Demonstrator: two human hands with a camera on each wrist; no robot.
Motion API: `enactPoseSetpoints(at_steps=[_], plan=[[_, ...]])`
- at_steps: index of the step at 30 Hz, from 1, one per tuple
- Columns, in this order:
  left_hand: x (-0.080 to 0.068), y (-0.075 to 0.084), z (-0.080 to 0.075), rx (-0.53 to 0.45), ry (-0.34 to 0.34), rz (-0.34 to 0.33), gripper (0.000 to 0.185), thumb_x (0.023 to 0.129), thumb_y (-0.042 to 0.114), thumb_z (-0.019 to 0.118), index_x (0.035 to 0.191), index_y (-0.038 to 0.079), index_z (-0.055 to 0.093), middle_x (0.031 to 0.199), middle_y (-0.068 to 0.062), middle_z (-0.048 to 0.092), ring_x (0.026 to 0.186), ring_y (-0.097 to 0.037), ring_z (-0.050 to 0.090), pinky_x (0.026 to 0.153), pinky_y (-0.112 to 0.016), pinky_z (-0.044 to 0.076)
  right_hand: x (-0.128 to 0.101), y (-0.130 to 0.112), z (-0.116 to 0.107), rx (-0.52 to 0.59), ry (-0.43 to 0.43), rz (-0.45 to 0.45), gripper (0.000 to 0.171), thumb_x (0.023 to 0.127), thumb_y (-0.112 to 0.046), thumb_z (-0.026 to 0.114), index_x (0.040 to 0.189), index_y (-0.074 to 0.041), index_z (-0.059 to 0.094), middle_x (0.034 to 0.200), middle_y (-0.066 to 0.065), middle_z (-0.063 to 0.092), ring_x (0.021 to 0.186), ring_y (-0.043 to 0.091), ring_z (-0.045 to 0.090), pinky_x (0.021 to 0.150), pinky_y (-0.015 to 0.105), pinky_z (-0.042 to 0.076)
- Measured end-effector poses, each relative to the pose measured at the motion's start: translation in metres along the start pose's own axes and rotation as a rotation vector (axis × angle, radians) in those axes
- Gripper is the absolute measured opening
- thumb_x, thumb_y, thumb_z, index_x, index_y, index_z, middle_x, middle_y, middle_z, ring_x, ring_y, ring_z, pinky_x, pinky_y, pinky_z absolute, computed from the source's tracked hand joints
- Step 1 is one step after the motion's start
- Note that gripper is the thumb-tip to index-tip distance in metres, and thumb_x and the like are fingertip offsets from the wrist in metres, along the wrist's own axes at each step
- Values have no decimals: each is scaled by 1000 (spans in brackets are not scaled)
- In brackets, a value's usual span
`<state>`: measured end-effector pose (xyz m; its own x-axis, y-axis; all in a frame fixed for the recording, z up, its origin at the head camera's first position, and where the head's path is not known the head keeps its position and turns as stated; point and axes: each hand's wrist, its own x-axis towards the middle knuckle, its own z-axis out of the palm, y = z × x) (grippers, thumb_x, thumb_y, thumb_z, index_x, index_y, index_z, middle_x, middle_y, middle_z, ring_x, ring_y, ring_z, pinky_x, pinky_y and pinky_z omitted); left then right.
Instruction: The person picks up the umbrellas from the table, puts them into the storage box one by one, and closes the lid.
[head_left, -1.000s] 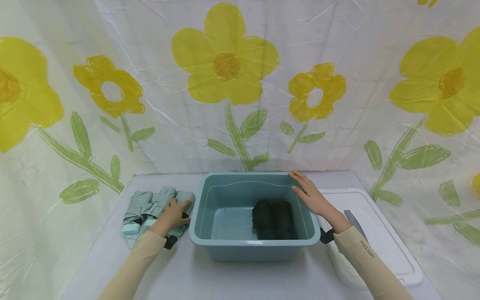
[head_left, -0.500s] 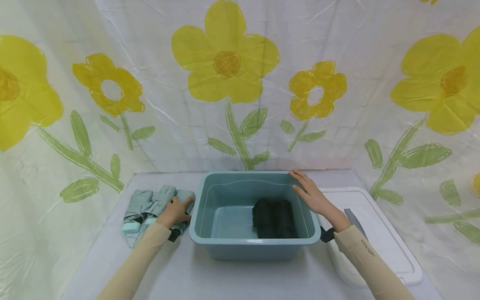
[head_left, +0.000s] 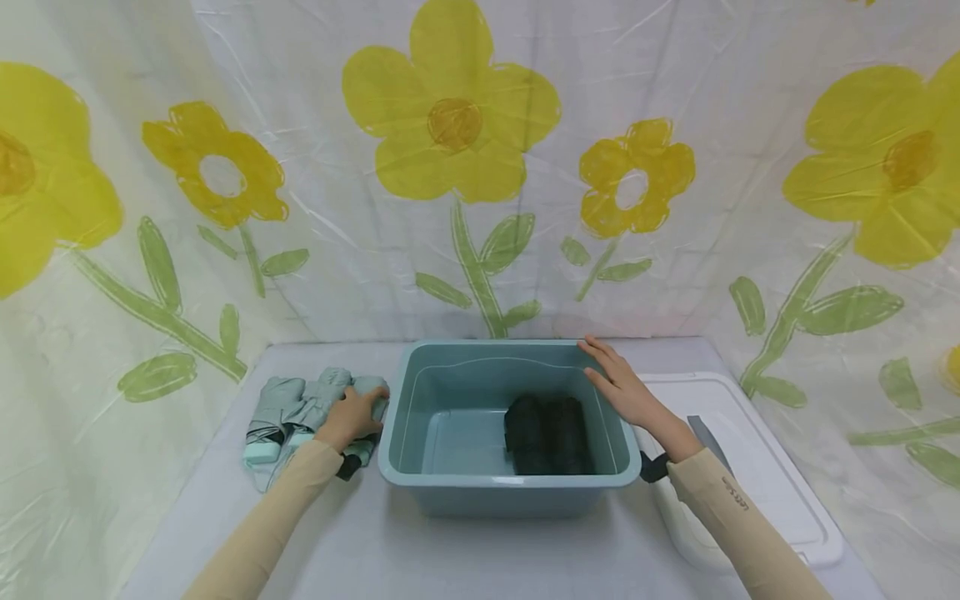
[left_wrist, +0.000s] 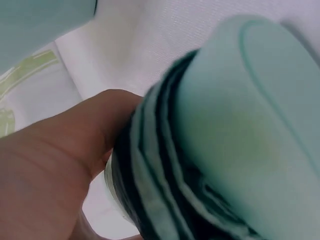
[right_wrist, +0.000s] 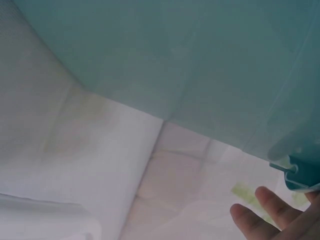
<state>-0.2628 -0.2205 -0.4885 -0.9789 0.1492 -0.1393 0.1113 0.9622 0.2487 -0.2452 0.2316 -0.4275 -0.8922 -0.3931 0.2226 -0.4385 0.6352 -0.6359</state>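
Observation:
Three pale teal folded umbrellas lie side by side at the table's left, the left one (head_left: 274, 406) and middle one (head_left: 330, 392) apart from the grip. My left hand (head_left: 351, 419) holds the right-hand umbrella (head_left: 370, 384). In the left wrist view, the thumb of that hand (left_wrist: 60, 155) presses the dark-lined folds beside the smooth handle (left_wrist: 235, 120). My right hand (head_left: 624, 395), fingers straight, rests on the right rim of a blue-green bin (head_left: 510, 481). In the right wrist view its fingers (right_wrist: 275, 210) spread below the rim. Two black rolled bundles (head_left: 528, 437) lie inside the bin.
A white lid (head_left: 780, 492) lies flat to the right of the bin, partly under my right forearm. A grey strip (head_left: 708, 442) shows over it. Behind the white-covered table (head_left: 510, 558) hangs a curtain (head_left: 337, 292) with yellow flowers.
My left hand's fingers have closed in around the right-hand umbrella after lying spread over it. The right hand has stayed on the bin's rim.

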Motion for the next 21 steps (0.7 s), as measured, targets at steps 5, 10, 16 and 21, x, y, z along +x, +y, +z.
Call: enactPoseSetpoints(at_steps=[5,10,16,21], plan=[[0,-3,0,-29,-8,5,54,79,29,74,125,18,49,114,-41,39,74,-46,57,66,-56,48,0,-1,0,1,2,-4,49,100,-19,39,146,-5,26,153,16,16,138,40,14,103,65,14],[-2,-6,-2,-73,-17,29,54,80,29,72,127,18,48,119,-45,35,70,-44,57,62,-53,48,0,-2,0,0,5,-11,49,100,-18,39,145,-4,26,152,17,16,138,40,14,104,64,14],[-4,-8,-4,-128,-28,45,54,82,28,70,129,18,46,126,-49,28,77,-50,58,65,-57,48,-1,-1,0,-3,2,-13,49,101,-21,39,146,-5,26,152,18,16,138,40,14,103,65,14],[-4,-12,-6,-169,-23,57,55,82,33,69,130,18,46,129,-47,28,97,-60,50,72,-63,45,-1,-1,0,-6,3,-13,50,101,-23,38,146,-6,26,152,17,16,138,40,15,103,64,15]])
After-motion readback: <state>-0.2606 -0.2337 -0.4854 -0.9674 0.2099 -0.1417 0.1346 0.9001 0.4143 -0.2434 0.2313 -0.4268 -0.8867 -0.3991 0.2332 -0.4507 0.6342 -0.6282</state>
